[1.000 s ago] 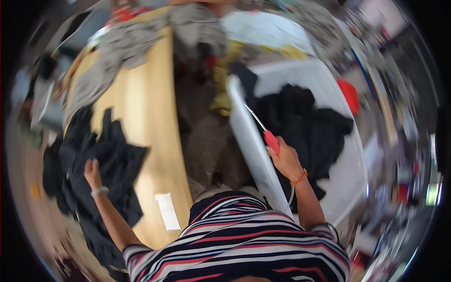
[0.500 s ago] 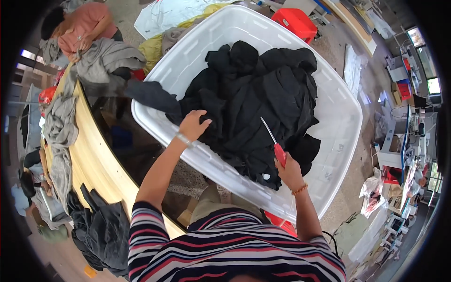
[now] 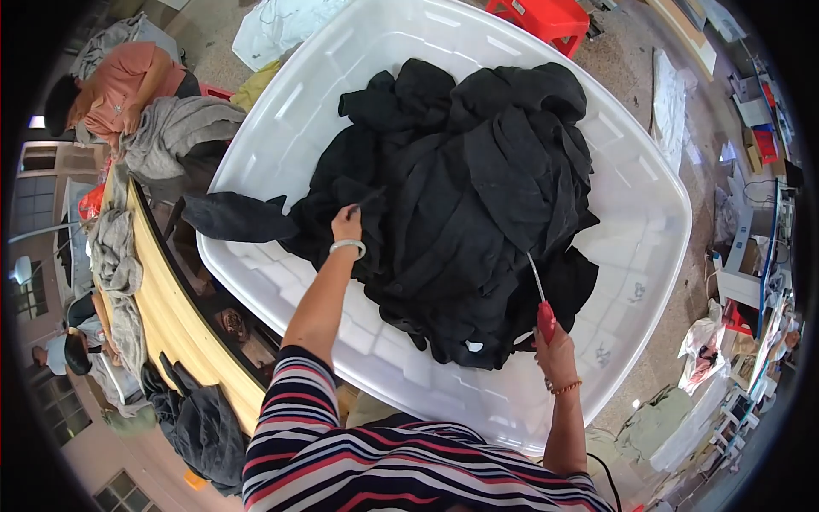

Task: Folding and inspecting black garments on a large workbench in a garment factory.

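Note:
A heap of black garments (image 3: 444, 188) fills the middle of a large white plastic tub (image 3: 636, 286). My left hand (image 3: 346, 229), with a bracelet at the wrist, is closed on a bit of black cloth at the heap's left side. In my right hand (image 3: 557, 360) is a red-handled tool (image 3: 546, 321) with a long, thin metal blade. Its blade points away from me, and the tip meets the cloth at the heap's right side. One black piece (image 3: 239, 218) hangs over the tub's left rim.
A curved wooden table (image 3: 183, 320) runs along the left, with grey cloth (image 3: 117, 256) and dark garments (image 3: 198, 422) on it. Beyond it, a person in a pink top (image 3: 128, 85) handles grey fabric. A red stool (image 3: 546, 19) stands behind the tub.
My left hand has gone from spread fingers to a grip on the cloth. The right hand and its tool have shifted right and nearer me. The view has moved too.

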`<state>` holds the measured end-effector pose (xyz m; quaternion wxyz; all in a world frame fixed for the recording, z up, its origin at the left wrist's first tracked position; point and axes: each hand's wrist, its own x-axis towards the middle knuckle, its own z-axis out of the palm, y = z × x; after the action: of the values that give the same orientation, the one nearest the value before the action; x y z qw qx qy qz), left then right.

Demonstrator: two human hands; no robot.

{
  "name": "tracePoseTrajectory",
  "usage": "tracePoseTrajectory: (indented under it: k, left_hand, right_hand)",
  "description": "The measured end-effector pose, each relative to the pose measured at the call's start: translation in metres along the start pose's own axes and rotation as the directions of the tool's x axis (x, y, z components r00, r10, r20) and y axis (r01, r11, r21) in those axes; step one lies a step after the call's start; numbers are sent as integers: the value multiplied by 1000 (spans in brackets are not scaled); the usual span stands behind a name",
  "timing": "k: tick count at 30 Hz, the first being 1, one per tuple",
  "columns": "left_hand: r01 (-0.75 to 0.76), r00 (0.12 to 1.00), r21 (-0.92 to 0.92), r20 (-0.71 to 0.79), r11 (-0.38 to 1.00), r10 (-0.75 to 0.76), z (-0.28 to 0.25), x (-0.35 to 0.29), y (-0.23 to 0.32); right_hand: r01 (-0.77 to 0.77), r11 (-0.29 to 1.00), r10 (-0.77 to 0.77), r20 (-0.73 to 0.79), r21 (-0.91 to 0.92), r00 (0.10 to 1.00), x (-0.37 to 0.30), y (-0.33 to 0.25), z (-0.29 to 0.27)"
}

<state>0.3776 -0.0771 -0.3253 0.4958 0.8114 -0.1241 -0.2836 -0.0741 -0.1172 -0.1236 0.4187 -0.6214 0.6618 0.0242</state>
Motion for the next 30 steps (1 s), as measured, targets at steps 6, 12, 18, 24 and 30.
tracePoseTrajectory:
  k: [6,12,18,24,30]
  left_hand:
    - [-177,914,-299,303,938,269,-17,-85,135]
    - [-137,369,-274,878,952,305,-35,-255,230]
    - [430,13,-396,901,811,433,-74,-357,243]
    - [198,274,-668,740,717,614,-165,-322,218]
    - [-610,772,-12,217,792,597,-286,-315,120]
  right_hand:
    - [243,970,-243,-14,5,970,33,-60,-10]
    - [-27,888,-140,326,459,935,16,-98,-1]
    - [400,851,-506,328,340,798,-3,-159,83]
    - [681,722,-687,239,121,686,-58,-151,154]
    - [805,584,-796,122,-101,593,-64,-136,209]
